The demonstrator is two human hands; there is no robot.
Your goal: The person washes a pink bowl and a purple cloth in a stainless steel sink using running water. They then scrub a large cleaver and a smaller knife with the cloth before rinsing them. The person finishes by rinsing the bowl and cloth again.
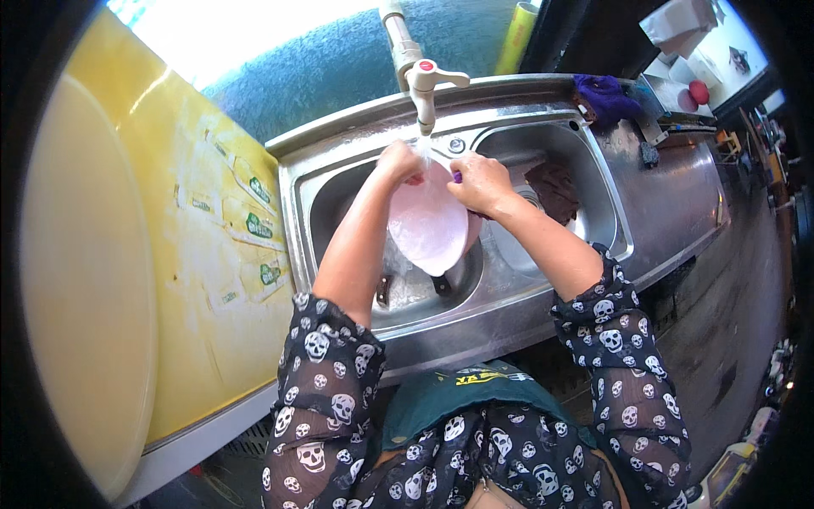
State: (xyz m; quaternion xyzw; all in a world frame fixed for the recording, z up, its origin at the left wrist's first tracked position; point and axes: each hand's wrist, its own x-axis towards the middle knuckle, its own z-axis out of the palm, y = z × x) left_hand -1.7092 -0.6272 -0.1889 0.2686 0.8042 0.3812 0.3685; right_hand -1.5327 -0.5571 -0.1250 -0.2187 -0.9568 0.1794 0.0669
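Note:
Water runs from the plastic tap (425, 95) onto a pale pink, bowl-like vessel (429, 223), tilted over the left basin of a steel double sink (509, 289). My left hand (399, 162) is closed at the vessel's upper left edge, with something reddish at the fingers. At its upper right, my right hand (481, 182) is closed on a purple cloth (457, 177), which is mostly hidden by the fingers. Below the vessel, two dark handles, one of them a black handle (441, 285), show in the left basin.
A dark brown cloth (554, 189) lies in the right basin. Behind it, a purple towel (604, 98) hangs over the sink's back corner. On the left stands a yellow surface (191, 356) with a large round pale board (89, 286). A black scrubber (649, 154) rests on the steel counter.

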